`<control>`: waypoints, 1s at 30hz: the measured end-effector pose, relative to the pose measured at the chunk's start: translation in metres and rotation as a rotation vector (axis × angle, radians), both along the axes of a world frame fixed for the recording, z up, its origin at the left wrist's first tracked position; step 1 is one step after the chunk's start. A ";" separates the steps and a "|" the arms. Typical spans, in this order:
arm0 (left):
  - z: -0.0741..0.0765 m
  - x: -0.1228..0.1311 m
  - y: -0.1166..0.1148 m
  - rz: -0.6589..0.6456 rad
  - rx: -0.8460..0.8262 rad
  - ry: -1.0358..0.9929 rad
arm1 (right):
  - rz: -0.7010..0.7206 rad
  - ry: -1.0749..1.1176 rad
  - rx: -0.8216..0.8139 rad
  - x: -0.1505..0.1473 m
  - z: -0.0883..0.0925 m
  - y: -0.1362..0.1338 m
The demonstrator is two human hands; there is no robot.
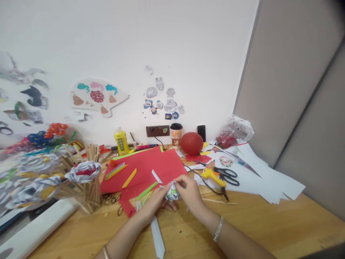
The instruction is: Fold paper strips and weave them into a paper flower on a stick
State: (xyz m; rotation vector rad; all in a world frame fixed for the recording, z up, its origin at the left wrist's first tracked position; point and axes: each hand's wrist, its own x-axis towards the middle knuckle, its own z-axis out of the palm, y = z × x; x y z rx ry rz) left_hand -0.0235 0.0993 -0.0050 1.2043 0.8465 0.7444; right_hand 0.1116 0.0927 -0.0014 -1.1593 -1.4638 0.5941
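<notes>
A small folded paper flower (172,192), white with green parts, is between my two hands above the front of the wooden table. My left hand (158,199) grips it from the left and below, with some fingers hidden beneath it. The fingers of my right hand (187,190) pinch its upper right edge. Just beyond my hands lie red paper sheets (151,160), with a white folded strip (156,176) and a yellow strip (129,178) on top. A long white paper strip (157,237) stretches under my left forearm toward the table's front.
To the right lie a yellow glue gun (214,177), black-handled scissors (229,176) and white paper sheets (258,183). A red balloon (192,143), paper cup (176,135) and yellow bottle (122,142) stand at the back. Wooden sticks (86,194) and paper flowers (40,163) crowd the left.
</notes>
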 end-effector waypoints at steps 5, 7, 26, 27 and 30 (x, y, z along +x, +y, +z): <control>0.000 0.001 -0.001 0.007 0.025 0.034 | 0.027 -0.112 0.047 0.000 -0.002 0.000; 0.001 0.002 -0.003 0.048 0.050 0.055 | 0.035 -0.158 0.073 0.002 0.000 -0.001; 0.018 0.001 -0.013 0.516 0.216 0.207 | 0.008 -0.704 0.705 0.003 0.006 -0.024; 0.019 0.001 -0.014 0.522 0.208 0.208 | 0.018 -0.727 0.709 0.003 0.006 -0.025; 0.017 0.001 -0.013 0.525 0.183 0.231 | 0.048 -0.720 0.700 0.004 0.006 -0.028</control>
